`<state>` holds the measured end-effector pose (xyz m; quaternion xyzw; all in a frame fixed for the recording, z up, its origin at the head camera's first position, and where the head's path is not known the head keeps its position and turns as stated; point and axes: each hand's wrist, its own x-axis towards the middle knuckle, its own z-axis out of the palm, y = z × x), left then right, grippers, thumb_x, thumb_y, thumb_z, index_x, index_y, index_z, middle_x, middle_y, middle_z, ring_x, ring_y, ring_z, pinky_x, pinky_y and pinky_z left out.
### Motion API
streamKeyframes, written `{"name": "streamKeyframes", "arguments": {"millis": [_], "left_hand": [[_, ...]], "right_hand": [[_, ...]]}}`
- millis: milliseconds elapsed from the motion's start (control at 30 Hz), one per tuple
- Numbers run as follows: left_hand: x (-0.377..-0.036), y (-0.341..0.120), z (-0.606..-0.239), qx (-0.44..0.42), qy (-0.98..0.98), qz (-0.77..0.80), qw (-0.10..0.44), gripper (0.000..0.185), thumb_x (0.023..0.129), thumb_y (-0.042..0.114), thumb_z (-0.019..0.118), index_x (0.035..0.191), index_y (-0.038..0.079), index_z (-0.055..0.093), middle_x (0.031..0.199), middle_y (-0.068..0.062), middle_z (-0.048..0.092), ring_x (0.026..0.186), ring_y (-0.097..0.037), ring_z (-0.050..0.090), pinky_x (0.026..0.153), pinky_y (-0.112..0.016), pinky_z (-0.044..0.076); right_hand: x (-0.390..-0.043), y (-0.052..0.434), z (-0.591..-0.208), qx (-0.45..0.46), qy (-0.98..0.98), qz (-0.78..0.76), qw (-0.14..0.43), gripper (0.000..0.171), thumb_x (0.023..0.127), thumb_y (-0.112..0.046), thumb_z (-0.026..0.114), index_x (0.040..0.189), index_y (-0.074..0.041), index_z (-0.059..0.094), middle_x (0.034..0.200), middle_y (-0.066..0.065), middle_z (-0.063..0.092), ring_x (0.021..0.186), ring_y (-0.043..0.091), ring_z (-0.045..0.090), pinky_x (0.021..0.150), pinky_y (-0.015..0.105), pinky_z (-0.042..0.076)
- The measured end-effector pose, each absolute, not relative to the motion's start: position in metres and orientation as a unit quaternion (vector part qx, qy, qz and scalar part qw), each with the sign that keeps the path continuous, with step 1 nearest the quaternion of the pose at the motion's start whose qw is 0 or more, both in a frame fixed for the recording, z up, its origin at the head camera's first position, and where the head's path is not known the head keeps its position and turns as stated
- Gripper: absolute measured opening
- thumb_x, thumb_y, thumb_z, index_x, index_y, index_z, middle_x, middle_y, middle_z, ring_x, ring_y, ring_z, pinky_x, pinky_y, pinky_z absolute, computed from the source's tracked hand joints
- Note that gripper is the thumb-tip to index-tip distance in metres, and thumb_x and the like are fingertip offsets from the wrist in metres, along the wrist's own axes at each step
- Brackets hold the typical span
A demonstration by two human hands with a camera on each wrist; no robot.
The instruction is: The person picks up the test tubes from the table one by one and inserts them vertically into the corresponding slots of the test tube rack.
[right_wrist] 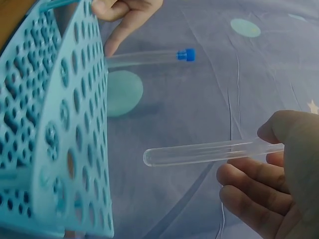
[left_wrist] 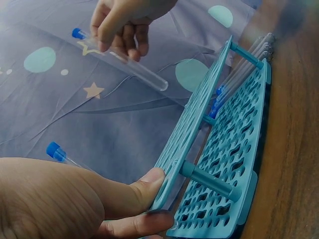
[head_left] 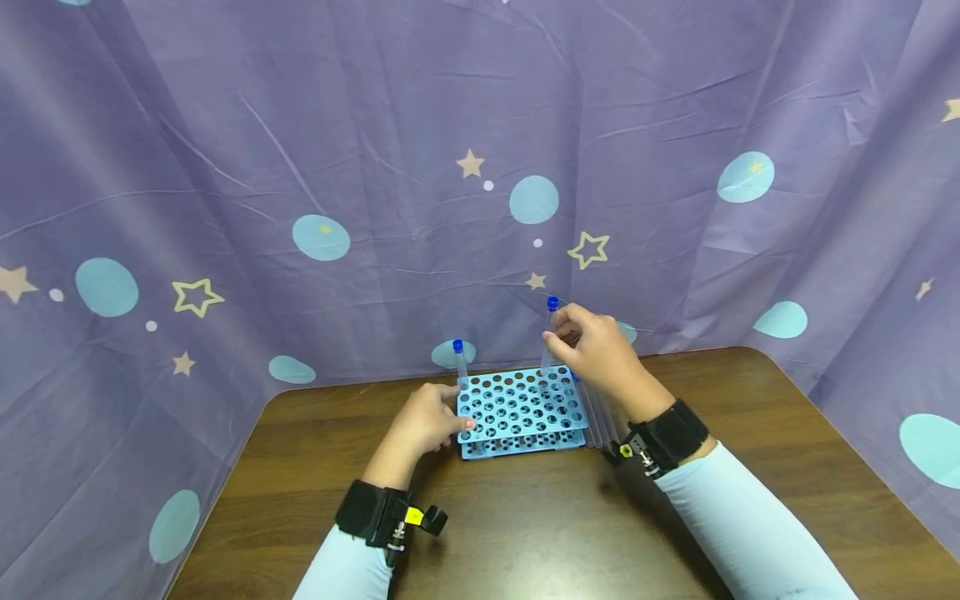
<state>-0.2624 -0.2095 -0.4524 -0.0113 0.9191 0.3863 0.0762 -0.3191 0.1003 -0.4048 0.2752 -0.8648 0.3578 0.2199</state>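
My right hand [head_left: 600, 354] pinches a capped tube [right_wrist: 209, 152] above the rack [head_left: 521, 410], whose left edge my left hand [head_left: 423, 421] grips

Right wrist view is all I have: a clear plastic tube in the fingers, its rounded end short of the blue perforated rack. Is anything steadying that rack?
Observer: Yes. The left hand grips the blue perforated rack at its left edge.
Operator: Does the held tube have a cap?
Observer: Yes, the clear plastic tube carries a blue cap.
Operator: More tubes around?
Observer: Several clear tubes lie on the brown wooden table, right of the rack.
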Motion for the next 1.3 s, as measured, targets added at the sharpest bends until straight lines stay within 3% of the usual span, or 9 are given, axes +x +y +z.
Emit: {"name": "streamKeyframes", "arguments": {"millis": [400, 800, 1067, 1300], "left_hand": [[-0.263, -0.210, -0.451, -0.013, 0.918, 0.389, 0.078, 0.077, 0.095, 0.021, 0.095, 0.161, 0.000, 0.060, 0.065, -0.007, 0.070, 0.051, -0.018, 0.060, 0.049, -0.032, 0.052], [-0.265, -0.211, -0.454, -0.013, 0.920, 0.382, 0.081, 0.079, 0.095, 0.024, 0.095, 0.162, 0.000, 0.060, 0.065, -0.005, 0.070, 0.051, -0.018, 0.062, 0.049, -0.032, 0.052], [-0.265, -0.212, -0.454, -0.008, 0.921, 0.381, 0.082, 0.079, 0.095, 0.024, 0.096, 0.161, -0.001, 0.060, 0.072, -0.016, 0.076, 0.051, -0.019, 0.061, 0.048, -0.032, 0.052], [-0.265, -0.213, -0.455, -0.006, 0.921, 0.382, 0.077, 0.079, 0.094, 0.023, 0.096, 0.161, -0.001, 0.060, 0.072, -0.016, 0.076, 0.052, -0.022, 0.065, 0.048, -0.032, 0.053]], "right_hand": [[-0.321, 0.056, -0.389, 0.276, -0.867, 0.373, 0.179, 0.018, 0.106, -0.026, 0.080, 0.114, -0.011, 0.074, 0.101, 0.006, 0.087, 0.088, 0.022, 0.084, 0.076, 0.043, 0.065], [-0.330, 0.019, -0.393, 0.292, -0.862, 0.391, 0.135, 0.021, 0.108, -0.027, 0.080, 0.119, -0.010, 0.075, 0.104, 0.007, 0.087, 0.088, 0.020, 0.083, 0.078, 0.040, 0.068], [-0.334, 0.005, -0.401, 0.269, -0.863, 0.414, 0.105, 0.020, 0.107, -0.027, 0.082, 0.118, -0.012, 0.075, 0.106, 0.006, 0.088, 0.088, 0.019, 0.082, 0.075, 0.037, 0.066], [-0.338, 0.000, -0.408, 0.259, -0.867, 0.416, 0.090, 0.019, 0.106, -0.028, 0.082, 0.118, -0.014, 0.076, 0.104, 0.005, 0.088, 0.087, 0.018, 0.082, 0.072, 0.034, 0.065]]}}
